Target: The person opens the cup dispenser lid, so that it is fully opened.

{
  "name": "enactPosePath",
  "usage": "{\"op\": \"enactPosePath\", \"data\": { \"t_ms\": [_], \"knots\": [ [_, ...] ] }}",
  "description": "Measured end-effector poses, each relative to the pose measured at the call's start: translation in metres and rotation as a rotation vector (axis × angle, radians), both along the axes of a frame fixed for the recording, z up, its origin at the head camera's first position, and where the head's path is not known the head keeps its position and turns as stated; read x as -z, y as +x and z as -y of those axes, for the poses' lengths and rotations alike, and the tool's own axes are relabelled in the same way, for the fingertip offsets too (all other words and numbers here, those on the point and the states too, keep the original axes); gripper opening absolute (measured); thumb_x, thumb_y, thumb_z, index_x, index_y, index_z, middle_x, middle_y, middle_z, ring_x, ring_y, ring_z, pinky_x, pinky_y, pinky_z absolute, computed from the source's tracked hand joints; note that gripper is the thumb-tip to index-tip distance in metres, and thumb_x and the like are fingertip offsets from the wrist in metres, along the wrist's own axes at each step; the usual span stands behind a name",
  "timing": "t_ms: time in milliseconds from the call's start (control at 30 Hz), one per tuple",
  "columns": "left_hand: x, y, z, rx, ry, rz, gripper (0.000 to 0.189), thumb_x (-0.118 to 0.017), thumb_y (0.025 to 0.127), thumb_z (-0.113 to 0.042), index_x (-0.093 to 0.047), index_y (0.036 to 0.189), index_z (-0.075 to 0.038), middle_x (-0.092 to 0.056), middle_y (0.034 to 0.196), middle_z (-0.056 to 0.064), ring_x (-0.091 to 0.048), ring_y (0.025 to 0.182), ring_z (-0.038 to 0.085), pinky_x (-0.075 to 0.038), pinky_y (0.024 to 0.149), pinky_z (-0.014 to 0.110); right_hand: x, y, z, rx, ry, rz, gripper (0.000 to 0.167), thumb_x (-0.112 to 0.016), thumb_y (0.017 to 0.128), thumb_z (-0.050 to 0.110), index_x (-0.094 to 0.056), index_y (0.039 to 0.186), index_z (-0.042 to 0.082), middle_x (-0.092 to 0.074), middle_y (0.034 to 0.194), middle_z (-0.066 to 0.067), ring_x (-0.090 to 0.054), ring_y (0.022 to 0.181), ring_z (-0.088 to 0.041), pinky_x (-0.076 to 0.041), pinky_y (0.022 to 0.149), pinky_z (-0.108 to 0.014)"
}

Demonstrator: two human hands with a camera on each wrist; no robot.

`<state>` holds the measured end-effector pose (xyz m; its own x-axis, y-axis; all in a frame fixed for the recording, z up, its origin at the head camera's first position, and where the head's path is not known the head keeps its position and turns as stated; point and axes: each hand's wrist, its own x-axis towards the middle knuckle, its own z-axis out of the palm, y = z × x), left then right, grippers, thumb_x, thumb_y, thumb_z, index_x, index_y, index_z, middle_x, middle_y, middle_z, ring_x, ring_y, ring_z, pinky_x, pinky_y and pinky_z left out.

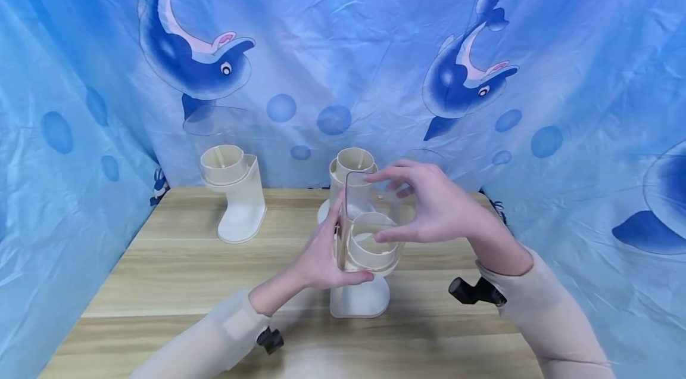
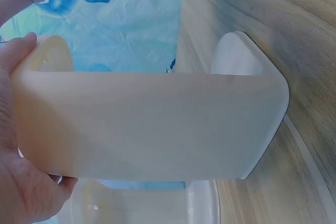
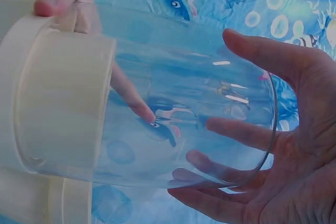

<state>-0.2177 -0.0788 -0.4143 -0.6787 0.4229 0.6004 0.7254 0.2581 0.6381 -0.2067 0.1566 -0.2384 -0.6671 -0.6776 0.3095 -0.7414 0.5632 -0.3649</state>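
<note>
At table centre: clear plastic cylindrical container (image 1: 375,212) seated on cream plastic dispenser stand (image 1: 360,298). Left hand (image 1: 321,254) grips container and stand collar; right hand (image 1: 434,206) fingers curl round container's upper rim. Two similar stands (image 1: 236,194) behind, on wooden tabletop (image 1: 177,272).

Staged recording booth, wooden table (image 1: 177,260), crinkled blue dolphin-print backdrop cloth (image 1: 343,39) draped on every side

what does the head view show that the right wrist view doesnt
Only the head view shows two more cream stands and at the back of the wooden table, plus both sleeves. Only the right wrist view shows the right hand's fingers seen through the clear wall. Both show the clear container on its cream stand, held by the left hand and right hand.
</note>
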Motion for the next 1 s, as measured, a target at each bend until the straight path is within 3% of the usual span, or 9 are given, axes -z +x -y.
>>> {"op": "enactPosePath", "data": {
  "t_ms": [233,500,633,833,1000],
  "knots": [
    [0.002,-0.001,-0.003,0.021,0.012,0.065,0.165,-0.104,0.055,-0.037,0.012,0.171,-0.017,-0.053,0.157,0.008,-0.059,0.138,0.027,-0.053,0.114,0.049,-0.006,-0.008,0.002,-0.026,0.005,0.027,0.079,-0.099,0.071,0.038,-0.069,0.141,0.017,-0.071,0.127,0.002,-0.071,0.107,-0.019,-0.066,0.092,-0.040],
    [0.003,-0.003,-0.002,-0.007,0.033,0.074,0.163,-0.104,0.055,-0.039,0.009,0.171,-0.019,-0.057,0.153,0.006,-0.061,0.135,0.027,-0.056,0.110,0.047,-0.016,-0.019,0.007,-0.137,0.094,-0.020,0.083,-0.095,0.076,0.045,-0.060,0.144,0.014,-0.067,0.140,0.002,-0.066,0.127,-0.022,-0.057,0.107,-0.046],
    [0.003,-0.003,0.000,-0.015,0.059,0.066,0.160,-0.104,0.056,-0.036,0.005,0.172,-0.020,-0.059,0.148,0.011,-0.062,0.130,0.027,-0.059,0.105,0.043,-0.027,-0.027,0.017,-0.184,0.142,0.027,0.083,-0.096,0.076,0.042,-0.060,0.144,0.013,-0.068,0.141,0.000,-0.069,0.121,-0.022,-0.059,0.105,-0.044],
    [0.004,-0.004,0.005,-0.028,0.075,0.026,0.154,-0.104,0.057,-0.036,-0.003,0.172,-0.016,-0.065,0.132,0.010,-0.064,0.122,0.022,-0.060,0.100,0.040,-0.044,-0.027,0.018,-0.126,0.126,0.068,0.080,-0.096,0.075,0.039,-0.061,0.143,0.016,-0.069,0.139,0.002,-0.070,0.114,-0.019,-0.060,0.101,-0.044],
    [0.005,-0.003,0.005,0.004,0.094,0.022,0.149,-0.103,0.059,-0.033,-0.008,0.172,-0.017,-0.063,0.141,0.008,-0.064,0.130,0.025,-0.058,0.108,0.045,-0.061,-0.019,-0.004,-0.035,-0.018,0.009,0.076,-0.093,0.080,0.027,-0.060,0.147,0.017,-0.069,0.140,-0.002,-0.068,0.115,-0.018,-0.059,0.099,-0.041]
  ]
}}
